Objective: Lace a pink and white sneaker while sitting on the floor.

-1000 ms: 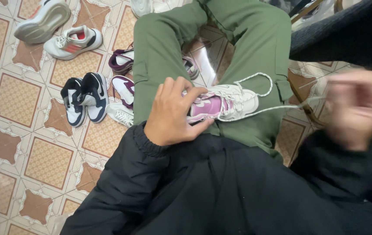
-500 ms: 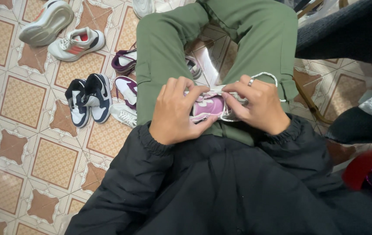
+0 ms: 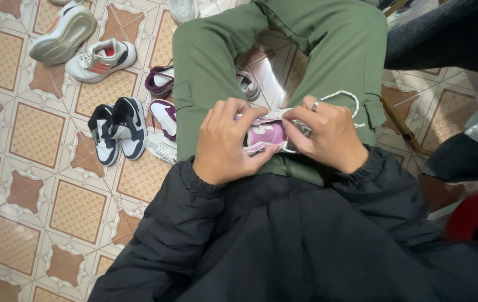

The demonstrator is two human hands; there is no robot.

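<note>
While both hands are working in the lap, a small pink-and-white sneaker (image 3: pixel 266 136) is sitting between them on the green trousers (image 3: pixel 205 72). Left hand (image 3: pixel 225 142) is gripping the shoe from its left side, fingers curled over the top, thumb under the edge. Right hand (image 3: pixel 325 134) is closing on the shoe's right end — fingers pinching at the white lace (image 3: pixel 342 96), which is looping out past the knuckles over the right thigh. A ring (image 3: pixel 316 104) is showing on one right finger. Black jacket sleeves (image 3: pixel 194 223) are covering both arms to the wrists.

On the patterned tile floor (image 3: pixel 21 184), left of the legs, a black-and-white pair of sneakers (image 3: pixel 117 130) is lying side by side, with a purple-and-white pair (image 3: pixel 163 98) just beside the left leg — partly hidden under it. Further up, a grey sneaker with red trim (image 3: pixel 100 60) and a grey shoe tipped sole-up (image 3: pixel 63 34) are lying near each other. Another person's dark sleeve (image 3: pixel 446 33) is crossing the upper right corner.
</note>
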